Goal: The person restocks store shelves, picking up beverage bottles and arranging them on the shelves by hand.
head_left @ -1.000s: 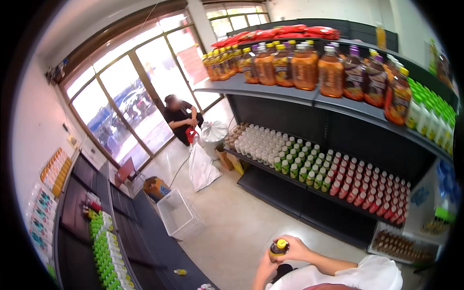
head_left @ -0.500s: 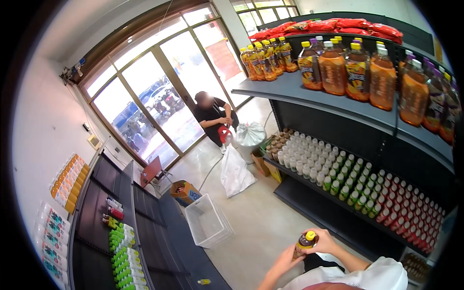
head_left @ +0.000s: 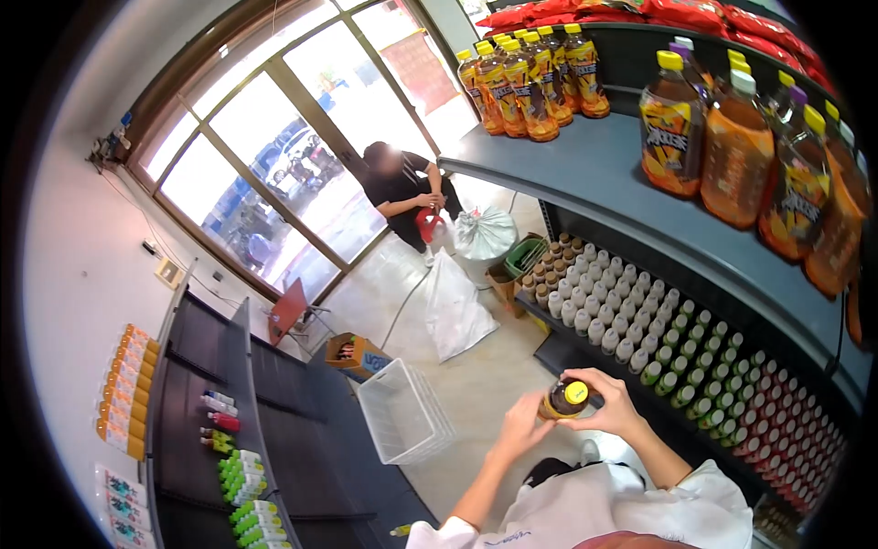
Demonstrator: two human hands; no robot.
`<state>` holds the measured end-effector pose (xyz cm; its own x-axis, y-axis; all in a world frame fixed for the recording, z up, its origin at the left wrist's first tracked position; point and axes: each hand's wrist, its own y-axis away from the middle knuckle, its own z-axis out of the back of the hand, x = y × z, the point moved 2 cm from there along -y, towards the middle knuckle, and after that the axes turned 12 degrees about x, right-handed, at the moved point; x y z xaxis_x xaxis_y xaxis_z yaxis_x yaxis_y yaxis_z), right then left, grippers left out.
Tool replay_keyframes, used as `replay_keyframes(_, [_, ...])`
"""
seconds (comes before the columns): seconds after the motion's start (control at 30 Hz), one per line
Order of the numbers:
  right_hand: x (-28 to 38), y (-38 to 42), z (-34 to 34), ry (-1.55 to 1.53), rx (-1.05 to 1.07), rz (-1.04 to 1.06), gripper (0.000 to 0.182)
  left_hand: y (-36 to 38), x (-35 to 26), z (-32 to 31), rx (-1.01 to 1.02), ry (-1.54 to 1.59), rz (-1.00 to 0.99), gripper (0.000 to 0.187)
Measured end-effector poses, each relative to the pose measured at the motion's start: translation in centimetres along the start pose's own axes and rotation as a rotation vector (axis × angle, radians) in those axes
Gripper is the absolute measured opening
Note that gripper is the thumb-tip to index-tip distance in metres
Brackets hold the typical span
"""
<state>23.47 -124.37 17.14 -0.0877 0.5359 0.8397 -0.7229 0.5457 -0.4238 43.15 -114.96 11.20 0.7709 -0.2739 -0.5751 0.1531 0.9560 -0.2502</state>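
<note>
A dark bottle with a yellow cap is held between my two hands at the lower middle, in front of my white shirt. My left hand has its fingers against the bottle's left side. On the other side, my right hand wraps round the bottle, its fingers reaching over the far side. To the upper right of my hands, a grey shelf carries a group of yellow-capped bottles and more large bottles.
Small bottles fill the lower right shelf. A white crate, a cardboard box and a white sack stand on the floor. A person crouches by the glass doors. Another shelf with bottles stands left.
Both hands have raised the bottle, which now tilts its cap more towards me. The view has moved closer to the right shelf and its bottles.
</note>
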Motion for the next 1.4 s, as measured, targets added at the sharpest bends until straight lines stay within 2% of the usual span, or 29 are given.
replay_keyframes(0.13, [1.3, -3.3, 2.9, 0.018, -0.116, -0.022, 0.073, -7.0, -0.8, 3.4, -0.083, 0.129, -0.114, 0.058])
replay_keyframes(0.23, [2.5, -5.3, 4.6, 0.239, -0.208, -0.051, 0.067, -12.4, -1.0, 5.8, -0.013, 0.292, -0.367, 0.061])
replay_keyframes(0.27, [2.6, -5.6, 5.2, 0.285, -0.270, -0.078, 0.066, -14.5, -1.9, 7.4, 0.002, 0.348, -0.445, 0.069])
replay_keyframes(0.33, [4.0, -7.0, 6.6, 0.427, -0.333, -0.085, 0.062, -18.3, -2.6, 10.2, -0.036, 0.242, -0.658, 0.083])
replay_keyframes(0.4, [5.3, -8.8, 7.1, 0.408, -0.447, -0.012, 0.069, -21.8, -3.5, 13.7, 0.013, 0.240, -0.824, 0.085])
replay_keyframes(0.43, [5.5, -10.2, 7.3, 0.286, -0.561, 0.070, 0.080, -23.2, -3.8, 15.4, -0.004, 0.224, -0.862, 0.088])
replay_keyframes(0.47, [5.5, -10.4, 8.4, 0.300, -0.565, 0.034, 0.091, -24.5, -4.2, 16.8, -0.018, 0.210, -0.900, 0.090])
replay_keyframes(0.53, [6.2, -11.7, 10.6, 0.325, -0.639, 0.117, 0.087, -27.6, -4.8, 19.0, -0.087, 0.166, -0.963, 0.093])
replay_keyframes(0.57, [7.4, -13.4, 11.3, 0.526, -0.675, 0.121, 0.087, -29.4, -4.9, 20.0, -0.155, 0.175, -1.018, 0.093])
replay_keyframes(0.67, [10.2, -18.7, 13.7, 0.616, -0.747, 0.201, 0.079, -35.3, -5.3, 22.4, -0.396, 0.217, -1.195, 0.089])
replay_keyframes(0.73, [11.6, -23.1, 14.7, 0.647, -0.803, 0.133, 0.076, -39.2, -5.1, 22.6, -0.419, 0.416, -1.187, 0.068])
replay_keyframes(0.8, [12.8, -25.7, 15.7, 0.767, -0.797, 0.061, 0.063, -42.2, -5.1, 22.7, -0.446, 0.325, -1.142, 0.060])
replay_keyframes(0.83, [12.6, -26.5, 17.0, 0.785, -0.787, 0.065, 0.058, -43.0, -5.4, 23.1, -0.382, 0.278, -1.107, 0.054])
replay_keyframes(0.87, [12.4, -27.2, 18.0, 0.831, -0.829, 0.017, 0.056, -44.1, -5.7, 22.9, -0.356, 0.207, -1.030, 0.042])
replay_keyframes(0.9, [11.2, -27.7, 19.8, 0.825, -0.844, 0.030, 0.057, -44.7, -5.9, 22.8, -0.170, 0.170, -0.894, 0.041])
replay_keyframes(0.93, [10.9, -28.5, 20.6, 0.901, -0.879, -0.018, 0.056, -45.1, -6.1, 22.7, -0.076, 0.148, -0.808, 0.043])
replay_keyframes(0.97, [10.1, -29.3, 21.7, 0.898, -0.889, -0.039, 0.056, -45.6, -6.2, 22.5, -0.054, 0.105, -0.745, 0.044])
replay_keyframes(1.0, [9.7, -30.2, 22.3, 0.858, -0.865, -0.055, 0.048, -46.3, -6.3, 22.3, -0.041, 0.064, -0.679, 0.045])
replay_keyframes(1.03, [9.1, -31.0, 23.0, 0.916, -0.901, -0.067, 0.049, -47.1, -6.2, 21.9, -0.047, 0.066, -0.702, 0.045])
replay_keyframes(1.07, [8.3, -31.8, 23.7, 0.973, -0.937, -0.082, 0.051, -48.0, -5.9, 21.4, -0.029, 0.026, -0.631, 0.044])
replay_keyframes(1.1, [6.9, -32.4, 25.1, 0.901, -0.949, -0.087, 0.058, -48.9, -5.7, 20.7, -0.010, -0.015, -0.559, 0.043])
replay_keyframes(1.17, [5.0, -33.4, 27.0, 0.854, -0.978, -0.130, 0.065, -49.9, -5.2, 19.7, -0.031, 0.050, -0.558, 0.042])
replay_keyframes(1.2, [4.6, -33.8, 27.5, 0.843, -0.960, -0.188, 0.064, -50.3, -4.8, 19.2, -0.046, 0.109, -0.532, 0.041])
replay_keyframes(1.23, [4.1, -34.3, 27.7, 0.858, -0.961, -0.208, 0.061, -50.6, -4.6, 19.0, -0.001, 0.146, -0.465, 0.049])
replay_keyframes(1.27, [3.6, -34.8, 28.0, 0.873, -0.957, -0.226, 0.058, -50.6, -4.3, 18.7, -0.006, 0.147, -0.449, 0.044])
replay_keyframes(1.4, [1.8, -36.1, 28.8, 0.925, -0.945, -0.295, 0.067, -52.3, -3.1, 17.2, 0.041, 0.205, -0.585, 0.034])
